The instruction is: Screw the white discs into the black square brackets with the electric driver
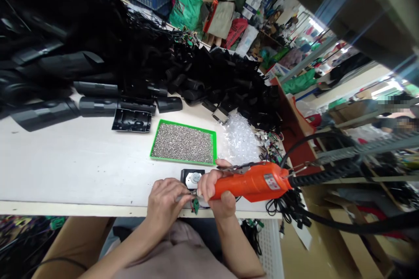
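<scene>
My right hand is wrapped round an orange electric screwdriver, which lies nearly level with its bit pointing left. At the bit's tip, the fingers of my left hand are pinched together; whatever they hold is too small or hidden to make out. Just beyond both hands, a small black housing with a white round piece rests on the table. A bit of green circuit board with wires shows below the bit, by the table's front edge. Farther back lies a green tray full of tiny metal screws.
Black plastic shells are heaped along the back and left of the white table. A pile of clear plastic pieces sits right of the tray. The screwdriver's coiled cable runs off right. People stand beyond the heap.
</scene>
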Demonstrator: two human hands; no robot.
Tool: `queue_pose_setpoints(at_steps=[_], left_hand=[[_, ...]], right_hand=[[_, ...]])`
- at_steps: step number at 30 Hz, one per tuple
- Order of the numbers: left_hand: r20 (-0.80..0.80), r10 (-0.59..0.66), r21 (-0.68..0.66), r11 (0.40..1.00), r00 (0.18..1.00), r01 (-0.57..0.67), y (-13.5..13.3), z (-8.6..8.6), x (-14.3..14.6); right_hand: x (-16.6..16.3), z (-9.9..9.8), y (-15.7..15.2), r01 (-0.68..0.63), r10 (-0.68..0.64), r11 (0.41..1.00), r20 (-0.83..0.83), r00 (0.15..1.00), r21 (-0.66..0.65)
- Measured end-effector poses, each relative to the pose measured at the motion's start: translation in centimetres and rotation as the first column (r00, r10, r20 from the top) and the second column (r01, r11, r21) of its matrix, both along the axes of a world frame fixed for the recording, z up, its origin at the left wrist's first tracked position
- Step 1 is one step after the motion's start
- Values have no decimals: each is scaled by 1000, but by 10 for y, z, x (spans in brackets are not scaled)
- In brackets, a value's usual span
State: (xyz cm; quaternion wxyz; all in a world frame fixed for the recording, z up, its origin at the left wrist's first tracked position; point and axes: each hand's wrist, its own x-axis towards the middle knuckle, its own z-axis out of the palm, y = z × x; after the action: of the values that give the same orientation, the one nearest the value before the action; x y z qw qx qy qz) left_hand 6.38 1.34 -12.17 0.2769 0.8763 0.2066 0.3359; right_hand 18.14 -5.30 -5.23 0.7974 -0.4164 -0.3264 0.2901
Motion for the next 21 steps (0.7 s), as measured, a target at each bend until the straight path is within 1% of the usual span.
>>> queue_pose_setpoints(at_steps=[5, 8, 10, 12, 15, 18, 21], left_hand=[[-11, -4, 92, 996, 1000, 5, 3, 4, -4], [-52, 22, 142, 990, 998, -15, 5, -1, -10], [-72, -6, 204, 979, 997, 21, 5, -9, -13], [-91, -41, 278, 958, 995, 65, 3, -19, -13], [-145, -49, 360, 928, 988, 99, -1, -31, -10], [-175, -68, 385, 914, 982, 131, -2, -38, -8], [-161, -67, 382, 915, 985, 125, -1, -40, -8]], right_hand=[[1, -2, -2, -34, 35, 998, 26, 999, -54], [8, 1, 0, 15, -14, 999, 36, 999, -38], [14, -1, 4, 48, -46, 998, 48, 998, -29], [19, -7, 10, 32, -28, 998, 70, 997, -58], [25, -24, 17, -34, 50, 987, 103, 993, -155], [27, -40, 21, -67, 97, 971, 125, 987, -229], [27, -48, 24, -87, 123, 963, 133, 983, -254]])
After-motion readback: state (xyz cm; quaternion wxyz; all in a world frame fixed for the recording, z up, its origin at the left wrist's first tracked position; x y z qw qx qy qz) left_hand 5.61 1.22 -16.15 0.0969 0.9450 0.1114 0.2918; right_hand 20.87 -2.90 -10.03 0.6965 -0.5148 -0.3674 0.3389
